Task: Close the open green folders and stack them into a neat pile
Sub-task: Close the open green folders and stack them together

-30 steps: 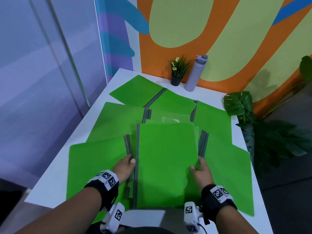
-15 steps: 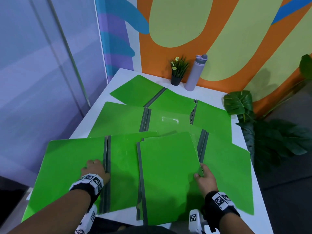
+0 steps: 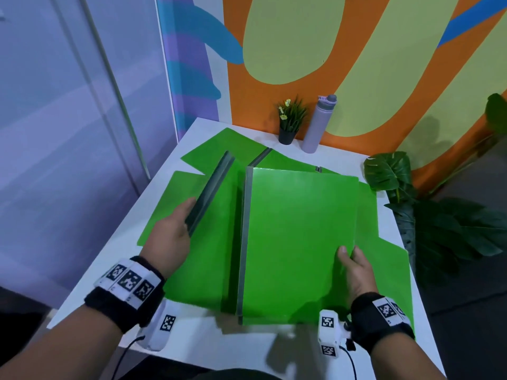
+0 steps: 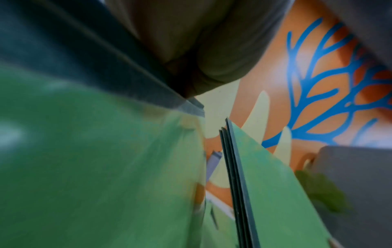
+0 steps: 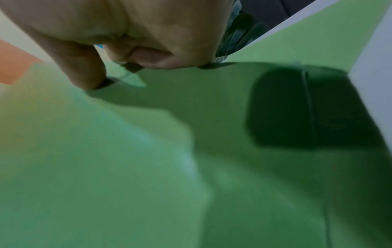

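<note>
A closed green folder [image 3: 299,237] with a grey spine on its left side is held near the table's front. My right hand [image 3: 349,255] pinches its right edge, thumb on top; the right wrist view shows that thumb [image 5: 84,73] pressing on the green cover [image 5: 148,151]. My left hand [image 3: 186,218] grips the grey spine [image 3: 212,190] of another green folder, which is lifted and tilted on edge left of the closed one. In the left wrist view that spine [image 4: 106,67] lies in my palm. Several open green folders [image 3: 219,149] lie spread beneath on the white table [image 3: 208,333].
A small potted plant [image 3: 286,133] and a lilac bottle [image 3: 315,124] stand at the table's back edge by the painted wall. A large leafy plant [image 3: 389,174] stands off the table's right side. A glass wall runs along the left.
My left hand has lifted the left folder off the table by its spine and swung it up towards the middle. The closed folder in my right hand has shifted right.
</note>
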Motion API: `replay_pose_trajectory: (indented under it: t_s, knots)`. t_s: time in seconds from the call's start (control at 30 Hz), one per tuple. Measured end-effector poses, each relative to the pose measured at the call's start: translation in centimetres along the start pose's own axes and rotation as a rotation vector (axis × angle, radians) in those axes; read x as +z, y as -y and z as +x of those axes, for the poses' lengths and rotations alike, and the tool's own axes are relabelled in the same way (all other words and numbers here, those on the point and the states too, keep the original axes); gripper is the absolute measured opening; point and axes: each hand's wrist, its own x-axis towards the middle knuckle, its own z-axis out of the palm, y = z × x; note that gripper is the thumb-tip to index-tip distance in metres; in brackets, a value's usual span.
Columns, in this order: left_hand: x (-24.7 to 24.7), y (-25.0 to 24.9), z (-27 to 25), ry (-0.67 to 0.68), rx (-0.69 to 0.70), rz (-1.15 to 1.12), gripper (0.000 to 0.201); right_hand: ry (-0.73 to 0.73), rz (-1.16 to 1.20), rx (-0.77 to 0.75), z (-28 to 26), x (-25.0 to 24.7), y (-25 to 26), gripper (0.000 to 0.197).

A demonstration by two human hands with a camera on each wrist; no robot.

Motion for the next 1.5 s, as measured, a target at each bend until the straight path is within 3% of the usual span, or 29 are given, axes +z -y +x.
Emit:
replay_pose_trajectory:
  t_s: [0.1, 0.23, 0.33, 0.43, 0.53, 0.7, 0.9, 0.97, 1.13, 1.27, 1.43, 1.5]
  knots:
    - [-0.1, -1.8, -0.1, 0.016, 0.057, -0.326, 0.060, 0.015, 0.088, 0.021, 0.3, 0.0, 0.2, 0.071]
    - [1.6, -1.3, 0.0, 0.073, -0.102, -0.899, 0.065, 0.074, 0.176, 0.047, 0.0, 0.8, 0.2, 0.078]
    - [3.0, -1.2, -0.2, 0.148, -0.227, -1.069, 0.064, 0.114, 0.218, 0.061, -0.3, 1.2, -0.3, 0.076]
    - [5.2, -1.3, -0.5, 0.275, -0.303, -1.097, 0.063, 0.127, 0.168, 0.055, -0.5, 1.5, -1.4, 0.068]
    - [8.1, -0.4, 0.2, 0.341, -0.356, -0.944, 0.063, -0.004, 0.040, -0.005, -0.6, 1.2, -2.0, 0.047]
    - [11.4, 4.4, 1.9, 0.488, -0.271, -0.040, 0.065, -0.101, -0.094, 0.022, -0.9, -0.6, -3.2, 0.060]
    - [13.5, 8.7, 1.8, 0.739, -0.194, 0.507, 0.063, -0.120, -0.114, 0.075, -1.2, -1.9, -4.1, 0.060]
    - [13.1, 9.3, 0.9, 0.779, -0.175, 0.578, 0.062, -0.119, -0.120, 0.075, -1.1, -1.9, -4.3, 0.060]
    - [10.6, 9.9, -1.5, 0.686, -0.165, 0.678, 0.059, -0.119, -0.125, 0.089, -1.1, -1.5, -5.0, 0.059]
    - [8.3, 10.7, -2.5, 0.702, -0.244, 0.778, 0.033, -0.100, -0.130, 0.087, -1.1, -1.1, -5.1, 0.059]
    - [9.7, 10.6, -2.3, 0.502, -0.270, 0.644, 0.054, -0.070, -0.113, 0.093, -1.3, -0.5, -4.8, 0.061]
    - [10.8, 10.1, -2.4, 0.499, -0.297, 0.624, 0.064, -0.049, -0.112, 0.088, -1.4, -0.2, -4.8, 0.061]
